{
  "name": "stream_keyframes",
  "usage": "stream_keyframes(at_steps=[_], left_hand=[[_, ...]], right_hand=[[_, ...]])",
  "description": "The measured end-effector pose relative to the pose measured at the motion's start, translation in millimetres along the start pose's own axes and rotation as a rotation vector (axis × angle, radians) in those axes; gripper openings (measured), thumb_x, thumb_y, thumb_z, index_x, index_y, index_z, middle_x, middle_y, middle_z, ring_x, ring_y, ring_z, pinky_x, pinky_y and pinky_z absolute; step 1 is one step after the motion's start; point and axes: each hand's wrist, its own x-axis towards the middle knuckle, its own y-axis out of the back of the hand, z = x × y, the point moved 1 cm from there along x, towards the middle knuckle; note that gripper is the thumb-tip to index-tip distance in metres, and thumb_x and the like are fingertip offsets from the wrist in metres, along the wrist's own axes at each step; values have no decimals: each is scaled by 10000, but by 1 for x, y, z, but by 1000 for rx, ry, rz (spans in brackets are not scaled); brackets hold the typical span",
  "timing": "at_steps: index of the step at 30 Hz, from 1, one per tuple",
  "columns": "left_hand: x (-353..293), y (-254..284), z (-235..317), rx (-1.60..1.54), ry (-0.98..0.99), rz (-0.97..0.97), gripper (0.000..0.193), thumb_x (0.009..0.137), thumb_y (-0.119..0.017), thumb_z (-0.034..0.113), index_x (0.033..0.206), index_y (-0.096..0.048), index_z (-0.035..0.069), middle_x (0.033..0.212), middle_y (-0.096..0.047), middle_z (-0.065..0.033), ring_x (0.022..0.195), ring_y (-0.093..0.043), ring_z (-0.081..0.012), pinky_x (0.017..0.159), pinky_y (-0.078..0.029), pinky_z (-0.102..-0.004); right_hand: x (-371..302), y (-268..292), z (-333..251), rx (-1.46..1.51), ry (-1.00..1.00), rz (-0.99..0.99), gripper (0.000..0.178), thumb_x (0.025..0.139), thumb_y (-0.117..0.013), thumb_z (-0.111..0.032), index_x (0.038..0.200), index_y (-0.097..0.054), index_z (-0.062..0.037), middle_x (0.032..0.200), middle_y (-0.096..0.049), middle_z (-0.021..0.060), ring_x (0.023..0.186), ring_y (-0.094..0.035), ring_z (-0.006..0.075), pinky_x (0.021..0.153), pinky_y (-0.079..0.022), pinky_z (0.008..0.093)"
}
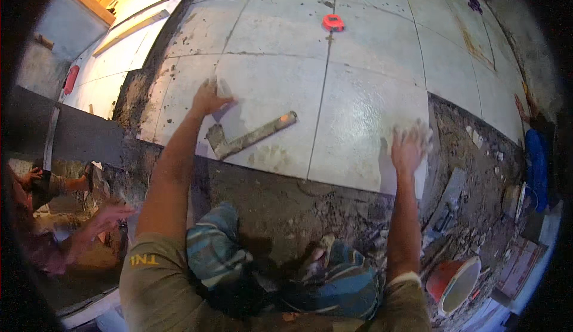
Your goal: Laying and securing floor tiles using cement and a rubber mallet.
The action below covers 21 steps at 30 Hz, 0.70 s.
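- Our right hand point(410, 147) spreads at the right edge of the shiny tile point(352, 117), beside rough ground point(458, 130).
- Open tiling separates it from the hammer point(256, 136).
- Our spread left hand point(210, 98) is near the hammer's head.

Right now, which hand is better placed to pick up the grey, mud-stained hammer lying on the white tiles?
Left, likely: the left hand is close to the hammer at its head end; the right hand is farther off, across the dark tile joint.
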Motion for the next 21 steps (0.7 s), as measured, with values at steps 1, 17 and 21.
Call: stream_keyframes(at_steps=[1, 17, 21], left_hand=[[-4, -13, 17, -10, -5, 15, 1211, 617, -716, 745, 1425, -350, -80, 1476, -261, -376, 1387, -291, -465, 1130, -302, -442], [-12, -35, 2, 28, 41, 341, 1452, 558, -542, 923, 1453, -160, -156, 1524, -161, -355, 1443, -126, -463, 1156, -57, -594], [-11, -25, 5, -80, 32, 324, 1455, 549, -577, 905, 1450, -161, -159, 1520, -165, -356, 1442, -106, -473, 1152, -48, -600]], right_hand=[[-10, 4, -5, -229, -46, 155, 892, 919, -404, -659, 1537, -179, -56, 1598, -128, 196, 1482, -75, 364, 1181, -98, 525], [58, 222, -415, 739, 864, 802, 551, 1026, -409, -375, 1414, -416, 17, 1413, -463, 224, 1351, -380, 368, 1146, -245, 441], [65, 49, -454, 582, 740, 594, 714, 962, -467, -423, 1518, -235, -40, 1556, -240, 229, 1455, -177, 384, 1148, -168, 557]])
